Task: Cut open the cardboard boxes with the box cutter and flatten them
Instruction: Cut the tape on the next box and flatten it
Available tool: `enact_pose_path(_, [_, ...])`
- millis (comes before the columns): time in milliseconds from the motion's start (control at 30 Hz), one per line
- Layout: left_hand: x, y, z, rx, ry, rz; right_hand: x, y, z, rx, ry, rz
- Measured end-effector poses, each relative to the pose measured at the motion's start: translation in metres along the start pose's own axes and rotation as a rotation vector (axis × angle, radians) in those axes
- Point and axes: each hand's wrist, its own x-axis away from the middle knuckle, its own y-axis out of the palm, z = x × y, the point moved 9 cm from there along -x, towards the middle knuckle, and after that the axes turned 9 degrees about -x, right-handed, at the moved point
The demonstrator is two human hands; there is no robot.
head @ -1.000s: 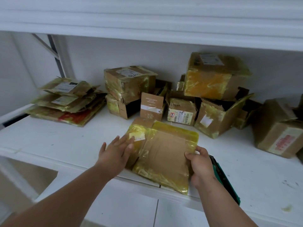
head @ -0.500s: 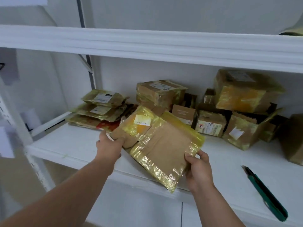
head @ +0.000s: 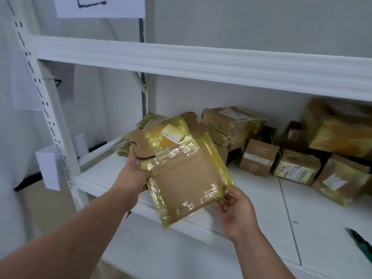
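Note:
A flattened cardboard box (head: 181,168) wrapped in yellow tape is lifted above the white shelf (head: 261,214), tilted toward me. My left hand (head: 133,174) grips its left edge near the brown flap. Its lower right corner is pinched by my right hand (head: 235,210). The green box cutter (head: 360,241) lies on the shelf at the far right, partly cut off by the frame edge. Behind the held box, a stack of flattened boxes (head: 141,127) lies at the shelf's left end, mostly hidden.
Several taped cardboard boxes (head: 259,158) stand along the back of the shelf toward the right. An upper shelf beam (head: 201,61) crosses overhead. A white perforated upright (head: 48,109) with paper tags stands at the left.
Both hands have raised the flattened box off the shelf and carried it left toward the stack. My view has swung left and up; the box cutter now lies at the right edge.

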Motion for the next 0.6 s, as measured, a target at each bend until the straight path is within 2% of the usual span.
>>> enact_pose_path(133, [-0.017, -0.018, 0.018, -0.107, 0.083, 0.067, -0.015, 0.021, 0.003, 0.083, 0.035, -0.105])
enact_pose_path(233, [-0.035, -0.037, 0.026, -0.117, 0.073, 0.199, -0.028, 0.044, 0.007, 0.236, 0.05, -0.232])
enact_pose_path(367, [-0.058, -0.047, 0.034, -0.099, 0.059, 0.262, -0.054, 0.068, 0.001, 0.326, -0.037, -0.276])
enact_pose_path(467, [-0.07, -0.038, 0.042, -0.125, 0.052, 0.154, -0.074, 0.08, -0.006, 0.324, -0.106, -0.273])
enact_pose_path(600, [-0.082, -0.032, 0.054, -0.292, 0.039, 0.039, -0.095, 0.095, -0.011, 0.282, -0.118, -0.3])
